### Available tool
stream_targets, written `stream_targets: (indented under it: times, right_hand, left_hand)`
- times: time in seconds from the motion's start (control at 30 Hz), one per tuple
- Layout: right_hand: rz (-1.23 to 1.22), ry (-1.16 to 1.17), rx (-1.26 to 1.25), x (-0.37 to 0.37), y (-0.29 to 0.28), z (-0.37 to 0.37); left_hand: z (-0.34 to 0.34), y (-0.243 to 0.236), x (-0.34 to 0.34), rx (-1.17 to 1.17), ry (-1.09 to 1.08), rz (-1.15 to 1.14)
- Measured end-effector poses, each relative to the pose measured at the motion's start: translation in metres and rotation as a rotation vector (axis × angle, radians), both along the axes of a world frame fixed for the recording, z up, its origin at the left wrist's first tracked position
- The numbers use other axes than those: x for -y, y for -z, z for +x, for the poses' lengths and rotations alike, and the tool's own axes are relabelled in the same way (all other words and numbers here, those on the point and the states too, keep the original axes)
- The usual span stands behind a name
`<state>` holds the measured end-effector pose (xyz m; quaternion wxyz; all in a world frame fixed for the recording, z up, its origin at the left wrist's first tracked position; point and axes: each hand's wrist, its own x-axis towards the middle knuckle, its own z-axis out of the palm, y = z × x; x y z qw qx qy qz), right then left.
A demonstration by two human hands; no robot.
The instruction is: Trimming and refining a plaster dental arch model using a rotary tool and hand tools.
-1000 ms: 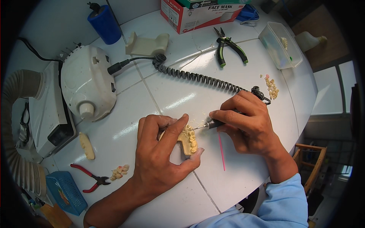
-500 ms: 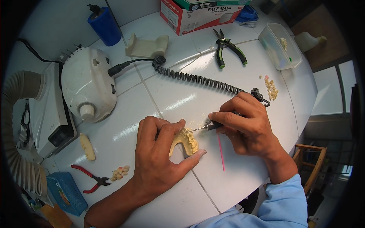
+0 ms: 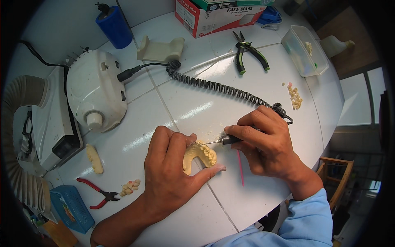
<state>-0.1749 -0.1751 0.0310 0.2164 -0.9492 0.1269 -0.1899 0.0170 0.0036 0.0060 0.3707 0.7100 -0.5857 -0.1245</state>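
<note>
A yellowish, horseshoe-shaped dental cast (image 3: 210, 155) with teeth along its arch rests in the grip of my left hand (image 3: 169, 158). The left fingers curl over its far side and the thumb lies along its near right side. My right hand (image 3: 263, 144) is closed round a rotary handpiece (image 3: 227, 138), held like a pen. Its thin metal bur meets the front teeth of the cast; whether it touches is too small to tell. Light crumbs lie just beyond the cast. A pink stick (image 3: 240, 168) lies on the table beneath the right hand.
The coiled cord (image 3: 218, 86) runs to a white motor unit (image 3: 96, 90). Green-handled pliers (image 3: 249, 53), a clear tub (image 3: 304, 51) and loose teeth (image 3: 294, 96) lie beyond. Red cutters (image 3: 98, 193), more teeth (image 3: 130, 187), a blue basket (image 3: 72, 208) and a hose (image 3: 24, 144) stand left.
The right hand and handpiece have shifted slightly nearer and left. The cast has turned and tilted a little in my left hand.
</note>
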Motion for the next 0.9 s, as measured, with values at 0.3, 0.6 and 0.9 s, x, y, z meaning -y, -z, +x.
stream_targets:
  times: [0.3,0.6,0.9]
  right_hand:
    - [0.004,0.005,-0.001,-0.0006,-0.0001,-0.0016]
    - [0.011,0.007,-0.017,0.0005,0.0015,-0.0035]
    - [0.018,0.009,-0.033,0.0002,0.0002,-0.0042]
  left_hand:
    - [-0.0002,0.0020,0.0011,-0.021,0.004,-0.020]
    - [-0.0017,0.0047,0.0024,-0.043,0.004,-0.015]
    - [-0.0015,0.0045,0.0021,-0.039,0.014,-0.010]
